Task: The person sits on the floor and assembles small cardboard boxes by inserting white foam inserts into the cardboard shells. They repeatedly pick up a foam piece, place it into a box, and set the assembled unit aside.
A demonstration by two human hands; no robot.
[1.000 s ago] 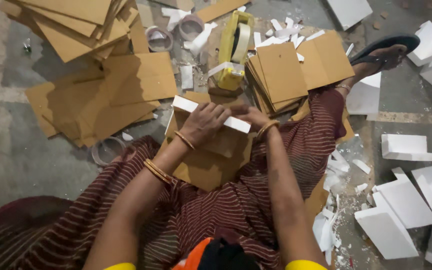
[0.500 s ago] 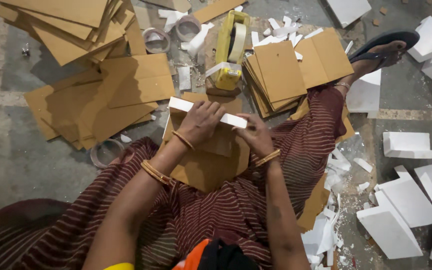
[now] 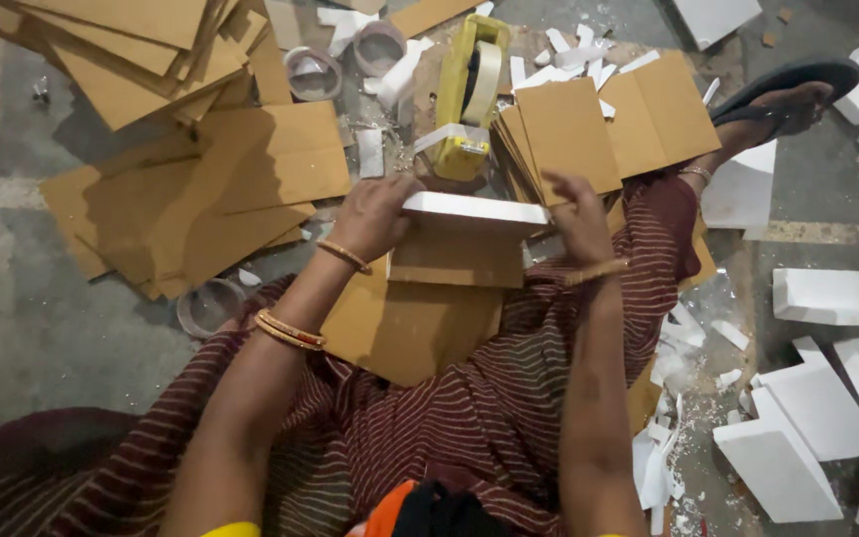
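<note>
Crowding the floor ahead: yellow tape dispenser point(image 3: 471, 94) just beyond the hands, stack of brown cardboard sheets point(image 3: 569, 134) beside it, white foam blocks point(image 3: 797, 438) scattered right. White foam strip point(image 3: 474, 210) is flat, rectangular, held level atop a cardboard piece point(image 3: 444, 261) over the lap. Left hand point(image 3: 375, 214) and right hand point(image 3: 577, 214) have fingers clamped on its ends.

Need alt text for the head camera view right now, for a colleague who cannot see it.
A seated person's left hand and right hand grip the ends of a white foam slab on brown cardboard sheets over their lap. A yellow tape dispenser stands beyond; white foam pieces litter the grey floor.
</note>
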